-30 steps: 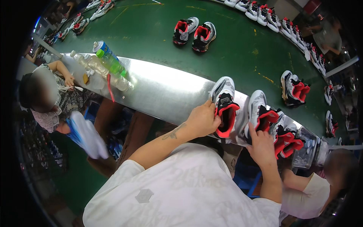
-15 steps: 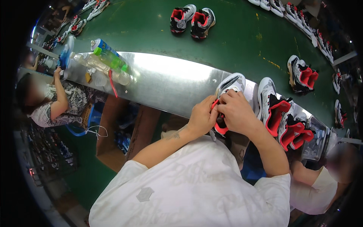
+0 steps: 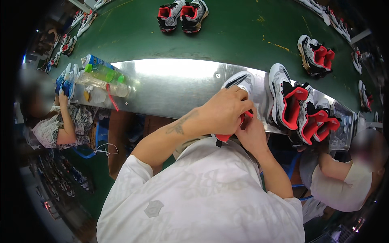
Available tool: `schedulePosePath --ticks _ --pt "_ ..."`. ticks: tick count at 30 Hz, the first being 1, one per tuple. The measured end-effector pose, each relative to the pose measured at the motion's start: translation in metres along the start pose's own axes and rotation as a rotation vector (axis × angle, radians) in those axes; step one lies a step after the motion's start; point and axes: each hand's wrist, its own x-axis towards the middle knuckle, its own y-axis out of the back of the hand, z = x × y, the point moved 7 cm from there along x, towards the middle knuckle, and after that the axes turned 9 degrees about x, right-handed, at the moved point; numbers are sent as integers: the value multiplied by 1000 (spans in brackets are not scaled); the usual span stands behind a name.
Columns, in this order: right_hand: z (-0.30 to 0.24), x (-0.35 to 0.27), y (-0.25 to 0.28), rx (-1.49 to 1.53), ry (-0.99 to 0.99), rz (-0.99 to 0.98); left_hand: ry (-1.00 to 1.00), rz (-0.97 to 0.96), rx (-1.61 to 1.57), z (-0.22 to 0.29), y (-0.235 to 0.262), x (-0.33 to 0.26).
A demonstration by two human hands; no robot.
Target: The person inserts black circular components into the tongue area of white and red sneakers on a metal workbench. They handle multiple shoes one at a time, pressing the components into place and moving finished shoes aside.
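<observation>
Holding a white and grey sneaker (image 3: 245,82) between both hands, at the near edge of the metal table (image 3: 174,87), with the toe pointing to the far side and the red lining (image 3: 224,137) showing at the near end, close to the white shirt (image 3: 198,182). Covering most of the middle of the sneaker with the left hand (image 3: 230,106), coming in from the left with its back upward and fingers bent closely over the upper. Touching the opening from the near right with the right hand (image 3: 252,129), its fingers bent narrow just below those of the left. Impossible to judge the firmness of the right hand's pinch, with its fingertips partly hidden.

Just to the right, standing apart from the hands along the table, a row of similar sneakers (image 3: 279,95), then a clear tray (image 3: 341,126). Well to the left on the table, lying together, several bottles (image 3: 103,73), with a red strip (image 3: 111,97) beside them. Farther off, on the green surface (image 3: 243,44), a pair of sneakers (image 3: 195,17).
</observation>
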Motion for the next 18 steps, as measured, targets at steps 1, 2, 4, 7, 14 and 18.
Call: schedulePosePath --ticks 1,2,4,7,14,18 --pt "4 2 -1 52 -20 -19 21 27 -1 -5 -4 -2" --pt "8 4 -3 104 -39 -39 43 54 -2 -10 -8 -5" --pt "25 7 -8 315 -39 -30 49 64 66 -14 -8 -14" --pt "34 8 -12 533 -89 -49 51 37 264 -11 -10 -24" --pt "-39 -20 -2 80 182 -287 92 583 151 -13 7 -53" --pt "-57 3 37 -325 390 -233 448 747 -168 -38 -8 -88"
